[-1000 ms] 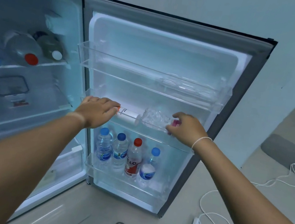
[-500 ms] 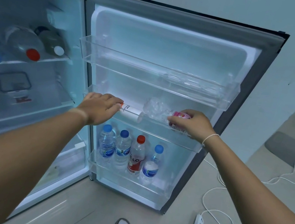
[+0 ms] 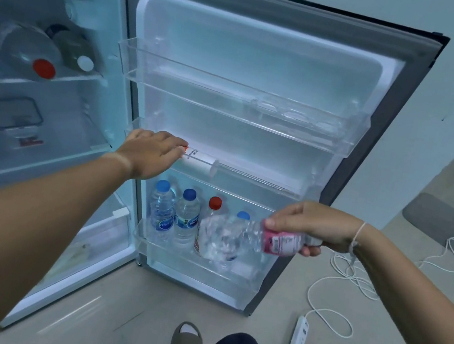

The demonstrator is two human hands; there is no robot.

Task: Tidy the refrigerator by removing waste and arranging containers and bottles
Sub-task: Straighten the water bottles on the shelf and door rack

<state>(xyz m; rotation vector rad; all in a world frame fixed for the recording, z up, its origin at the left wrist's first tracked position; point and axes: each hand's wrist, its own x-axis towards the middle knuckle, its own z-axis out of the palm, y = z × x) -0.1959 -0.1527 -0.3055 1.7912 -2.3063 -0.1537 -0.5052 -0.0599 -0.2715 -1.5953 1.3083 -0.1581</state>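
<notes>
A: What has the right hand [image 3: 318, 229] got?

B: A crumpled clear plastic bottle [image 3: 250, 238] with a pink label; thumb and fingers are closed round the labelled end, and the crushed body sticks out sideways to the hand's left, in front of the bottles in the bottom door bin [image 3: 202, 270]; it is clear of every shelf, held out in the air, which I judge is because an empty, crushed bottle counts as waste.

A: And the left hand [image 3: 151, 154]?

B: Palm down at the near-left end of the middle door shelf [image 3: 263, 182]; the fingers curl over the end of a white tube [image 3: 201, 158] with a red band, lying on its side along the shelf; whether they actually pinch it I cannot tell; the fingertips are hidden.

A: Why lying flat?

B: Probably because the shelf is shallow; the tube runs off to the right of that hand.

A: Below it?

B: Four upright water bottles [image 3: 173, 217], blue caps and one red, standing in a row; those look arranged already.
</notes>
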